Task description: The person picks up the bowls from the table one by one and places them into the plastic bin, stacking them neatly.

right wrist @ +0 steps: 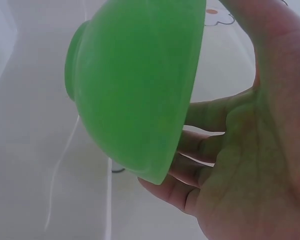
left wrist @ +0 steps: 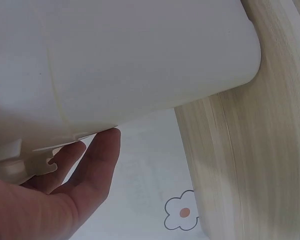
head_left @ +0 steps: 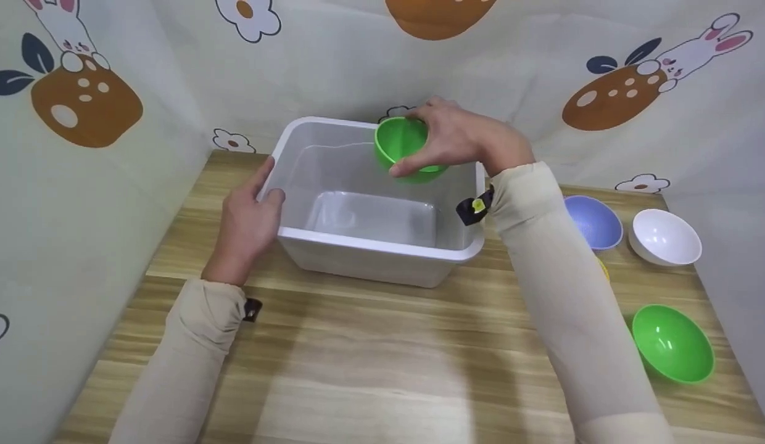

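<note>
A green bowl (head_left: pixel 398 139) is held tilted over the back right part of a white plastic tub (head_left: pixel 370 243). My right hand (head_left: pixel 459 135) grips this bowl by its rim, thumb on the near side and fingers on the far side. In the right wrist view, the rounded outside of the green bowl (right wrist: pixel 130 90) and its foot ring face left. At the tub's left side, my left hand (head_left: pixel 250 219) holds the rim. The left wrist view has its fingers (left wrist: pixel 97 160) against the outside of the tub wall (left wrist: pixel 150 60). Nothing lies on the tub's visible floor.
To the right on the wooden table (head_left: pixel 370 357) stand a blue bowl (head_left: pixel 595 222), a white bowl (head_left: pixel 665 237) and a larger green bowl (head_left: pixel 672 342). A yellow edge (head_left: pixel 603 269) shows partly behind the right sleeve. A patterned cloth (head_left: pixel 333 61) hangs behind the tub.
</note>
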{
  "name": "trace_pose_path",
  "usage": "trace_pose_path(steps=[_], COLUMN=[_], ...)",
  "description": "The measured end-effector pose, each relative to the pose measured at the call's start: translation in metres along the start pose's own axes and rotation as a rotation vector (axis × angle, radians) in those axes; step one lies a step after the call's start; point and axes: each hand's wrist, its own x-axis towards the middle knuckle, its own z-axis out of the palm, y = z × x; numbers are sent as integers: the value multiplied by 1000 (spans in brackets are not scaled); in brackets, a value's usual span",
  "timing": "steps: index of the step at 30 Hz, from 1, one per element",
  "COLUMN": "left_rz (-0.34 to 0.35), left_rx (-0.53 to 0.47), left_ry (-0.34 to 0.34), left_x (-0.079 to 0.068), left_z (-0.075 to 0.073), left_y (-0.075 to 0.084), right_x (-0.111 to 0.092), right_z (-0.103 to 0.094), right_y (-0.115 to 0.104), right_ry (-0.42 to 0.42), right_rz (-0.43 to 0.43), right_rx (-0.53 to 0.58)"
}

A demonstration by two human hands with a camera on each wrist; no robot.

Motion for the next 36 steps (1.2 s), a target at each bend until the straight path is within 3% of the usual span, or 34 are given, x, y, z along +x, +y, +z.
trace_pose_path(steps=[18, 36], left_rz=[11, -2], left_rx=[-17, -23], left_ry=[20, 42], left_x=[-3, 0], left_z=[-5, 1], left_y=[-4, -3], right_x=[33, 55], right_z=[28, 48], right_y=[-14, -23], right_ry=[-45, -69], right_rz=[-32, -69], right_rx=[-28, -71])
